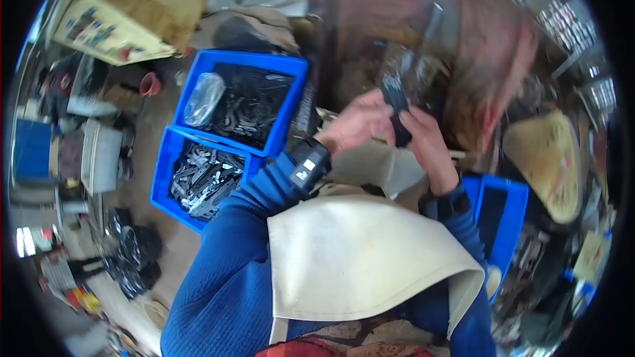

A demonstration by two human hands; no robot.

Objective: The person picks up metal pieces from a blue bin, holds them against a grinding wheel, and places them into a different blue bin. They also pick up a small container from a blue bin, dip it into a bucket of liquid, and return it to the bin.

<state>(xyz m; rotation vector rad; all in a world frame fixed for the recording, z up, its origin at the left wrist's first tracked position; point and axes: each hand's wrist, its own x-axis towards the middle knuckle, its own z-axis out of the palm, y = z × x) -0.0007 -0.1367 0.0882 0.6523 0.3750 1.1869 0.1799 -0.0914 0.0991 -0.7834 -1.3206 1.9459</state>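
Both of my hands meet in front of the apron around a dark, narrow, flat piece [395, 96] whose exact kind I cannot make out. My left hand [357, 122] comes in from the left with its fingers bent against the piece. On the other side, my right hand [428, 139] pinches the piece's lower part between thumb and fingers. Motion blurs the fingertips a little. Behind the piece is a blurred machine part [413, 66] with something shiny on it.
Left of me are two blue bins, the farther [299, 82] holding dark parts and a clear plastic bag [205, 99], the nearer [157, 182] full of black and grey strips. Another blue bin [516, 215] stands by my right forearm. A large reddish machine [390, 0] rises ahead.
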